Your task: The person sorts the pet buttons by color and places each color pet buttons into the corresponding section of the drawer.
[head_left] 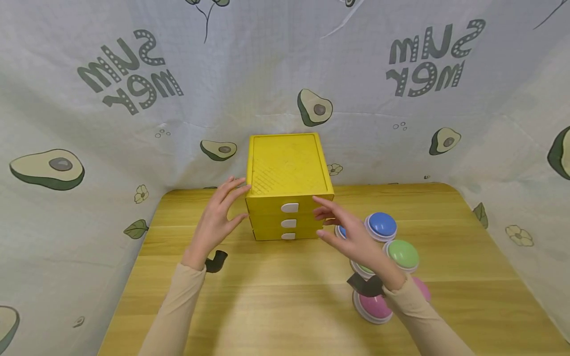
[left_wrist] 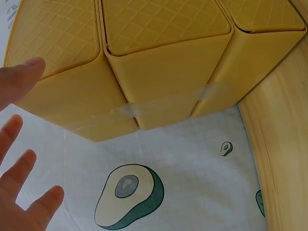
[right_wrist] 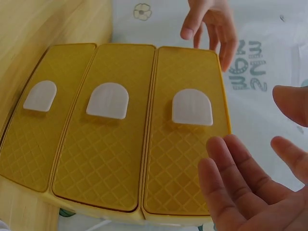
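Note:
A yellow drawer box with three stacked drawers stands at the back of the table, its white pull tabs facing front. All three drawers are closed. My left hand is at the box's left side, fingers spread and fingertips close to the top left edge. At the front right corner is my right hand, its fingers loosely extended near the top drawer. Neither hand holds anything. Clear tape runs across the drawers' side in the left wrist view.
To the right stand several round push buttons: a blue button, a green button and a pink button, with others partly hidden behind my right arm. A white cloth printed with avocados hangs behind the wooden table.

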`<state>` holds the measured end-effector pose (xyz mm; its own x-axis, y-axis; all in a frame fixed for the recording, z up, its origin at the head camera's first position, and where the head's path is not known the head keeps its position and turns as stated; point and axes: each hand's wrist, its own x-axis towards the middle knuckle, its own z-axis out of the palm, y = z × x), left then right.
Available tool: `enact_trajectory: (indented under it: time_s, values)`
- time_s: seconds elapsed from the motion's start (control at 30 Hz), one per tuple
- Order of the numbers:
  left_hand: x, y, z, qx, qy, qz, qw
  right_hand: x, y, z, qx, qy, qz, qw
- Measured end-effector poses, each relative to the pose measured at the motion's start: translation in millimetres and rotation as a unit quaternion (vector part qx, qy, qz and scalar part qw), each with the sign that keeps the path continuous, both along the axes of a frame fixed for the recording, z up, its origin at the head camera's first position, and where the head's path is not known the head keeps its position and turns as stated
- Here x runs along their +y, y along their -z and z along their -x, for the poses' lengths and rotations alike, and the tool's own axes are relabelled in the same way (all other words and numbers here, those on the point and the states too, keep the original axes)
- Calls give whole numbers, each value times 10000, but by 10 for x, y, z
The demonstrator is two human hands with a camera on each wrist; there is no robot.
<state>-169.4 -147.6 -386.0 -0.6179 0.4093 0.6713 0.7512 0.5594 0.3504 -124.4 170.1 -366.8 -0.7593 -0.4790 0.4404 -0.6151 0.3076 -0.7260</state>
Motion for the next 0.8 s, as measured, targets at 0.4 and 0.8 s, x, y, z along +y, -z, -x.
enact_trajectory:
  time_s: [0.4,0.8]
  values:
    - [-26,-27,65,-263,103,2,9996,-110,58,83,-719,-487,-191,9960]
    - [-12,-28,96,-330,269,-63,9991,-203,115,170,-1499,-917,-72,9844]
